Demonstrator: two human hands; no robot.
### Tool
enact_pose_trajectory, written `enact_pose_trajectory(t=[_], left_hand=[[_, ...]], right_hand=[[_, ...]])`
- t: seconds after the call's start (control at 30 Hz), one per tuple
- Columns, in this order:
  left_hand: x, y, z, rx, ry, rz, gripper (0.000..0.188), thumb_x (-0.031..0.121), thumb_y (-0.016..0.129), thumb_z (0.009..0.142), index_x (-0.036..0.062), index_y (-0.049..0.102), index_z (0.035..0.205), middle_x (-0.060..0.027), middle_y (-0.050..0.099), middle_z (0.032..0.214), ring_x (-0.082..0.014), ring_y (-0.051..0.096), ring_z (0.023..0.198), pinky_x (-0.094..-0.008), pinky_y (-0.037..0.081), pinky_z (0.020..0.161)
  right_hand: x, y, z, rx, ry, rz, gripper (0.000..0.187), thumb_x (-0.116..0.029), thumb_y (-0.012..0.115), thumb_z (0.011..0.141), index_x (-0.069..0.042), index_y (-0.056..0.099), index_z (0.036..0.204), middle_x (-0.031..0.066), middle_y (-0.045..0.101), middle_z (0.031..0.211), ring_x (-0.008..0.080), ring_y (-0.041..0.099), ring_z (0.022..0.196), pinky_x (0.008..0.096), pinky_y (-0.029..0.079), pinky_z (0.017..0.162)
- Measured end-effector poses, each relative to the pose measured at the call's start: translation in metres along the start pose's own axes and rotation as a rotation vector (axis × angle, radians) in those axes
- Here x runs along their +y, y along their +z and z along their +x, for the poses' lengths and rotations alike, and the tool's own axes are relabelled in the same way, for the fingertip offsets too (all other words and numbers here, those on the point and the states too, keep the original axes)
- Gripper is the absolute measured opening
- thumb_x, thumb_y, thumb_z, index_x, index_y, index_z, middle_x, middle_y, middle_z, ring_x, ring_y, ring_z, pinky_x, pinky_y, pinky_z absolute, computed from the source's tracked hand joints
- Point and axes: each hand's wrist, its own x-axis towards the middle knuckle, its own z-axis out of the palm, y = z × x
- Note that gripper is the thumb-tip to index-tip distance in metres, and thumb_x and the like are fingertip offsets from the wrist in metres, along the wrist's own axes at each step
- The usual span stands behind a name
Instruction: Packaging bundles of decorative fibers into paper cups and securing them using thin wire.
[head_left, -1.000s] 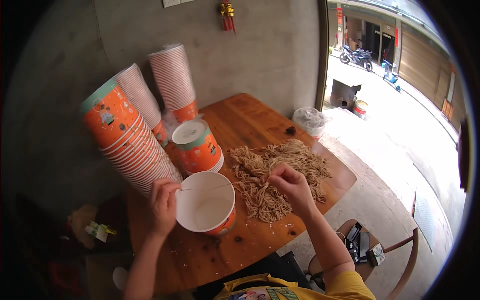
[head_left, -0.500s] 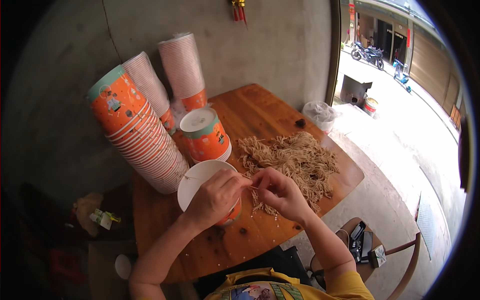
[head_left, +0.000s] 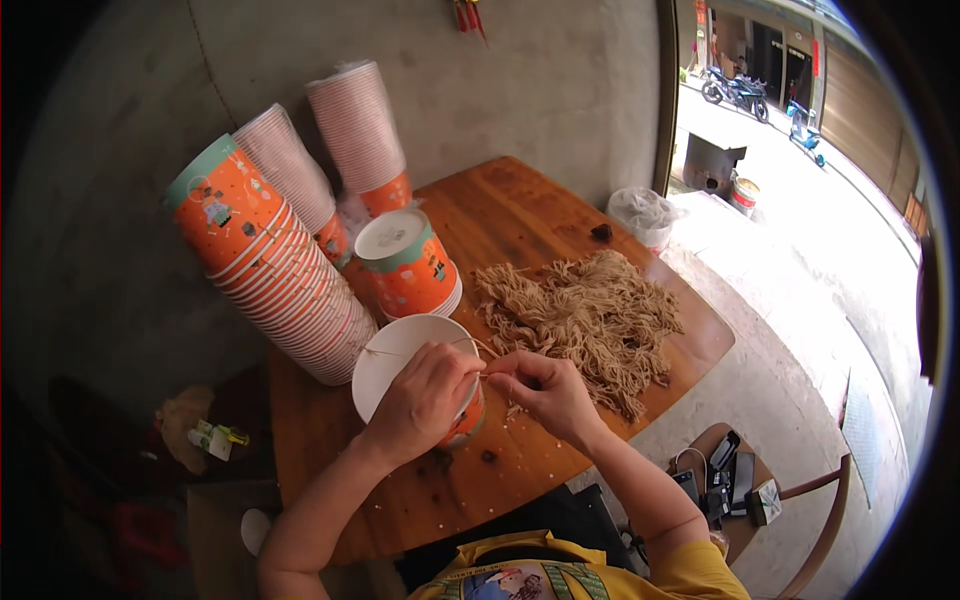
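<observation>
An open orange paper cup (head_left: 400, 350) with a white inside stands on the wooden table (head_left: 520, 200) in front of me. My left hand (head_left: 425, 395) lies over its near rim, fingers curled on the edge and on a thin string stretched across the mouth. My right hand (head_left: 545, 390) is right beside it, pinching the other end of that string. A heap of tan strings (head_left: 585, 315) lies just right of both hands.
Long stacks of orange and white paper cups (head_left: 270, 265) lean at the table's left and back. An upturned short stack of cups (head_left: 410, 265) stands behind the open one. A clear plastic bag (head_left: 645, 215) sits at the far right edge. A stool (head_left: 735, 485) holds small gadgets.
My right hand left the string heap and came to the cup. My left hand moved from the cup's left side over its rim. A string now spans the cup's mouth.
</observation>
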Motion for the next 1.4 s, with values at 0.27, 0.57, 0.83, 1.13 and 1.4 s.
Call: enact_pose_trajectory(t=[0.27, 0.57, 0.83, 1.13, 1.4], left_hand=[[0.014, 0.001, -0.029, -0.080, -0.415, -0.185, 0.025, 0.001, 0.067, 0.081, 0.0040, 0.052, 0.100, -0.0122, 0.056, 0.089, -0.0298, 0.059, 0.083, -0.0387, 0.050, 0.072], [0.012, -0.019, -0.041, -0.158, -0.669, -0.324, 0.028, 0.001, 0.063, 0.084, 0.0025, 0.056, 0.111, -0.0145, 0.067, 0.091, -0.0241, 0.068, 0.081, -0.0339, 0.055, 0.073], [0.008, -0.036, -0.041, -0.167, -0.759, -0.383, 0.033, 0.001, 0.060, 0.086, 0.0013, 0.057, 0.119, -0.0115, 0.068, 0.091, -0.0145, 0.065, 0.080, -0.0301, 0.054, 0.074], [0.009, -0.035, -0.039, -0.190, -0.778, -0.425, 0.034, 0.002, 0.059, 0.086, 0.0011, 0.056, 0.120, -0.0115, 0.067, 0.091, -0.0151, 0.065, 0.080, -0.0305, 0.054, 0.074], [0.012, -0.028, -0.036, -0.223, -0.764, -0.427, 0.035, 0.003, 0.059, 0.086, 0.0009, 0.056, 0.121, -0.0118, 0.067, 0.092, -0.0163, 0.065, 0.081, -0.0311, 0.054, 0.074]], right_hand=[[0.023, 0.026, -0.017, 0.178, -0.013, 0.080, 0.006, -0.005, 0.062, 0.089, -0.003, 0.066, 0.091, -0.0054, 0.056, 0.072, -0.0005, 0.048, 0.064, 0.0166, 0.040, 0.057], [0.031, 0.064, -0.019, 0.292, -0.211, -0.027, 0.010, -0.005, 0.067, 0.081, -0.004, 0.057, 0.082, -0.0026, 0.054, 0.061, 0.0031, 0.048, 0.053, 0.0206, 0.040, 0.049], [0.017, 0.075, -0.007, 0.335, -0.394, -0.208, 0.012, -0.004, 0.067, 0.078, -0.006, 0.055, 0.080, 0.0028, 0.056, 0.061, 0.0093, 0.053, 0.049, 0.0241, 0.045, 0.049], [0.017, 0.075, -0.005, 0.307, -0.368, -0.272, 0.014, -0.007, 0.067, 0.077, -0.006, 0.054, 0.079, 0.0074, 0.060, 0.064, 0.0192, 0.060, 0.052, 0.0308, 0.048, 0.049], [0.021, 0.071, -0.006, 0.320, -0.380, -0.327, 0.013, -0.007, 0.068, 0.078, -0.005, 0.055, 0.080, 0.0049, 0.057, 0.061, 0.0141, 0.059, 0.050, 0.0272, 0.048, 0.049]])
